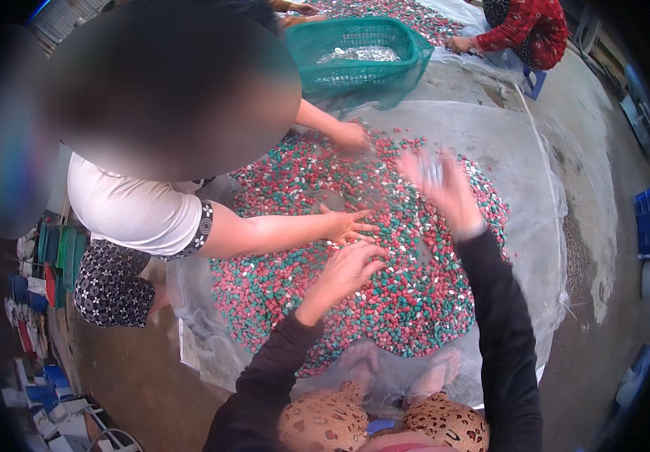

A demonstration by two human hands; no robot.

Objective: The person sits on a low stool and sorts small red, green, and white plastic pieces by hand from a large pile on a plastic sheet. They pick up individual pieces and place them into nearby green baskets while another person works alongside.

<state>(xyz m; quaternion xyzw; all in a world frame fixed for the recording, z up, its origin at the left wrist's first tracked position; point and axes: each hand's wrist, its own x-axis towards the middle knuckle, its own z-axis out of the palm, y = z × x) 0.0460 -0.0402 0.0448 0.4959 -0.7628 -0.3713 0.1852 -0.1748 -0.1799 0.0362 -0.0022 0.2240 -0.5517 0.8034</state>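
A broad heap of small red, green and white pebble-like pieces lies spread over a clear plastic sheet. Over the middle of it, my left hand is open, its fingers apart and slightly curved, close to a co-worker's outstretched hand. My right hand is raised at the far right part of the heap. Motion smears its fingers, and something whitish shows between them; what it is I cannot make out. The co-worker's other hand reaches into the far edge of the pieces.
A green plastic basket with white pieces inside stands at the far side. The co-worker in a white top leans in from the left. Another person in red sits at the far right. Blue crates stand by the right edge.
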